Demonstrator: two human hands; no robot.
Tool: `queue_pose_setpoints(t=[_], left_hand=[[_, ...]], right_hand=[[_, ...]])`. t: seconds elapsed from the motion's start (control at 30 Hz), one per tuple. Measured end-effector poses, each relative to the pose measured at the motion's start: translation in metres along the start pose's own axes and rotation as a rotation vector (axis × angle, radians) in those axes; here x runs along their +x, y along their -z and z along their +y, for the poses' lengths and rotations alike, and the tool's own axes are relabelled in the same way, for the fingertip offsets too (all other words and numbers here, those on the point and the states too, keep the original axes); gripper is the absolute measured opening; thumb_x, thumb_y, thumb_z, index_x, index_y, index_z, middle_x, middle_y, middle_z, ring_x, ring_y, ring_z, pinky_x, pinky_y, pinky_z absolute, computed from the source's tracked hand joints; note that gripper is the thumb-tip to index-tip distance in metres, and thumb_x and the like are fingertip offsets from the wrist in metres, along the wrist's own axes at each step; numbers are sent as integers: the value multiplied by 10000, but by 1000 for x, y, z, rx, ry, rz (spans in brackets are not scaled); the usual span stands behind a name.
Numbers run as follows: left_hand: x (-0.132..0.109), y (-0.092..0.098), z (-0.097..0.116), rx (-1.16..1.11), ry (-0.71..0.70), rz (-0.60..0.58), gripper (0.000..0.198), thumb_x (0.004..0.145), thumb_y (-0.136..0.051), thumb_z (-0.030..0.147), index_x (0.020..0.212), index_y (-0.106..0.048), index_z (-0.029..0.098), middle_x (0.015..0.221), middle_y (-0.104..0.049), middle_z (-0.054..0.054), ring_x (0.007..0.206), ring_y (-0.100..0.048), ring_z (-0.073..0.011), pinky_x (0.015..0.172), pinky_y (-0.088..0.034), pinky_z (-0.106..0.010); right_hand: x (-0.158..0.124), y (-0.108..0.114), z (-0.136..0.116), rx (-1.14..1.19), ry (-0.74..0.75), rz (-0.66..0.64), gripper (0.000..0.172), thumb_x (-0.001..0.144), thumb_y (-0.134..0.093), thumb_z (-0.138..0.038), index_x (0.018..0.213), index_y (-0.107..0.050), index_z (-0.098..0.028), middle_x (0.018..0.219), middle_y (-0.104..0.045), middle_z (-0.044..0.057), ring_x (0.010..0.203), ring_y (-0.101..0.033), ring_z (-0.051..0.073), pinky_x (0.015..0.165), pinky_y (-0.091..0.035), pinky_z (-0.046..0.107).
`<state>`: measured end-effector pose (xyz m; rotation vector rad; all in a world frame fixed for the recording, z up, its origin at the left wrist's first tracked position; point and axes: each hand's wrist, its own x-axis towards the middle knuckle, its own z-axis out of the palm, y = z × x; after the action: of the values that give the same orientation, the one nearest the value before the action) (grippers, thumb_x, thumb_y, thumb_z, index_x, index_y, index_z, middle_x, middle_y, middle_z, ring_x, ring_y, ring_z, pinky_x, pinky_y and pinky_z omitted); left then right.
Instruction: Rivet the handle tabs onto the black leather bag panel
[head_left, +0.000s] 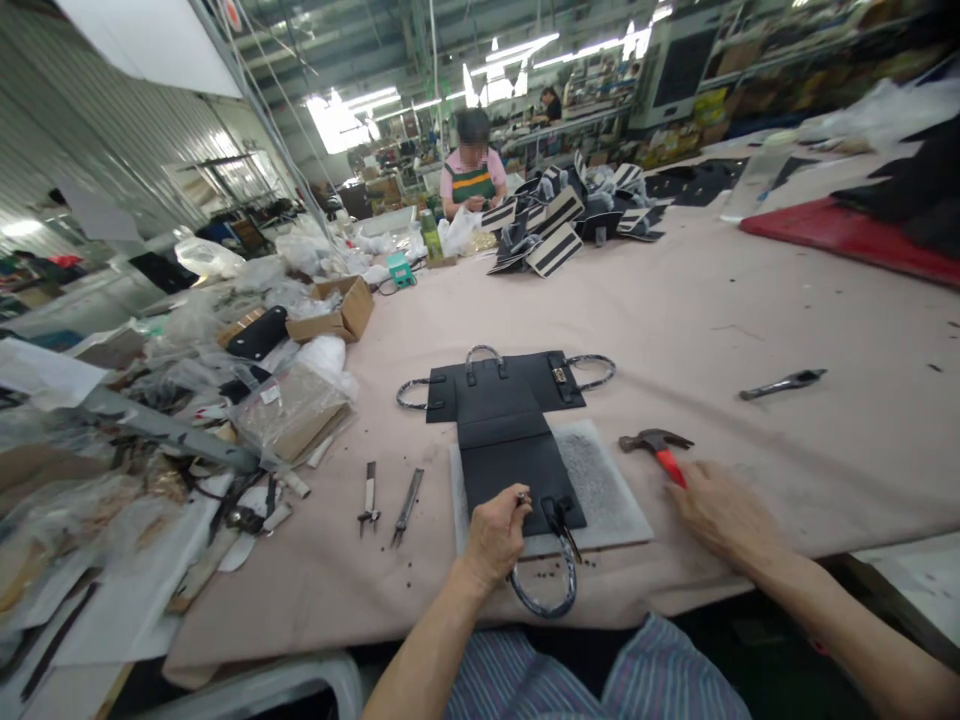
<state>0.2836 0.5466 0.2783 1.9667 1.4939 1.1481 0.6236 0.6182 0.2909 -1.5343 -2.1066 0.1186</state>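
Your left hand (491, 535) is pinching a small metal piece (523, 496) between thumb and fingertips, just above the near part of the flat black leather-like bag panels (506, 420). Your right hand (724, 510) is resting over the red handle of the steel-headed claw hammer (660, 441); you are hiding its grip, so whether those fingers are closing cannot be told. The bag panels are lying partly on a pale grey, speckled square slab (604, 480) near the worktop's front edge, and one plastic-wrapped loop handle (546, 610) is reaching past the slab's front edge. Left of the slab, two slim metal hand tools (407, 508) are lying side by side on the pinkish-beige cloth-covered worktop (675, 330). A slender dark tool (782, 385) is lying toward its right edge. At the far edge, a person (474, 180) is sitting beside heaped black-and-white striped pieces (555, 240).
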Motion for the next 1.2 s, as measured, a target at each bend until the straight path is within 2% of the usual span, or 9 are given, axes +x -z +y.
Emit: queue_pose_setpoints(t=[0.13, 0.3, 0.4, 0.53, 0.57, 0.7, 0.83, 0.97, 1.2], left_hand=[[4, 3, 5, 19, 61, -9, 203, 955, -531, 119, 1044, -681, 223, 964, -784, -35, 898, -755, -180, 825, -611, -284], [2, 4, 12, 147, -145, -95, 234, 984, -464, 157, 944, -691, 203, 861, -763, -62, 794, -736, -178, 750, -592, -276], [11, 6, 14, 51, -183, -123, 243, 980, -501, 260, 841, -694, 206, 777, -740, -70, 740, -721, -181, 723, -591, -281], [38, 32, -6, -235, 354, 479, 397, 992, -461, 503, 885, -654, 172, 726, -710, -43, 642, -700, -174, 641, -592, -298], [44, 43, -14, -239, 439, 527, 432, 983, -451, 535, 870, -643, 165, 701, -692, -34, 610, -686, -171, 620, -581, -297], [43, 83, -40, 188, 654, 244, 269, 871, -627, 417, 798, -685, 165, 692, -698, -55, 659, -680, -209, 678, -538, -315], [22, 86, -36, 628, 598, 166, 255, 934, -561, 317, 1060, -707, 151, 1067, -741, -166, 1010, -703, -306, 870, -539, -403], [10, 64, -17, 592, 482, 148, 229, 967, -537, 267, 1122, -679, 176, 1166, -707, -144, 1106, -670, -292, 972, -529, -416], [5, 40, 8, 416, 655, 160, 264, 957, -586, 260, 1176, -652, 127, 1193, -669, -168, 1187, -627, -305, 1067, -483, -431]], right_hand=[[5, -24, -79, 83, 194, -54, 358, 999, -503, -271, 1317, -598, -135, 1356, -618, 207, 1242, -603, 350, 1019, -514, 506], [-9, -63, -135, 169, 274, -151, 399, 958, -549, -236, 1351, -608, -191, 1455, -582, 130, 1372, -492, 351, 1129, -415, 594], [-15, -68, -134, 180, 245, -164, 417, 955, -538, -211, 1365, -603, -183, 1471, -569, 125, 1386, -468, 343, 1153, -382, 593], [-13, -63, -129, 201, 248, -179, 413, 953, -551, -220, 1360, -613, -196, 1461, -577, 114, 1380, -467, 340, 1154, -373, 585], [-12, -62, -129, 204, 245, -181, 411, 954, -553, -224, 1359, -614, -194, 1463, -575, 113, 1383, -463, 340, 1157, -369, 584], [-12, -62, -131, 210, 230, -190, 410, 951, -563, -231, 1356, -609, -184, 1472, -565, 113, 1392, -445, 343, 1173, -344, 587], [-17, -64, -125, 268, 256, -166, 354, 960, -560, -253, 1303, -621, -191, 1445, -584, 107, 1396, -445, 336, 1183, -343, 587], [-26, -62, -123, 343, 302, -98, 275, 953, -545, -225, 1209, -639, -188, 1348, -636, 117, 1328, -516, 314, 1139, -420, 561], [-74, -50, -126, 437, 316, -71, 134, 961, -519, -256, 935, -650, -245, 1157, -702, 90, 1069, -666, 263, 897, -576, 423]])
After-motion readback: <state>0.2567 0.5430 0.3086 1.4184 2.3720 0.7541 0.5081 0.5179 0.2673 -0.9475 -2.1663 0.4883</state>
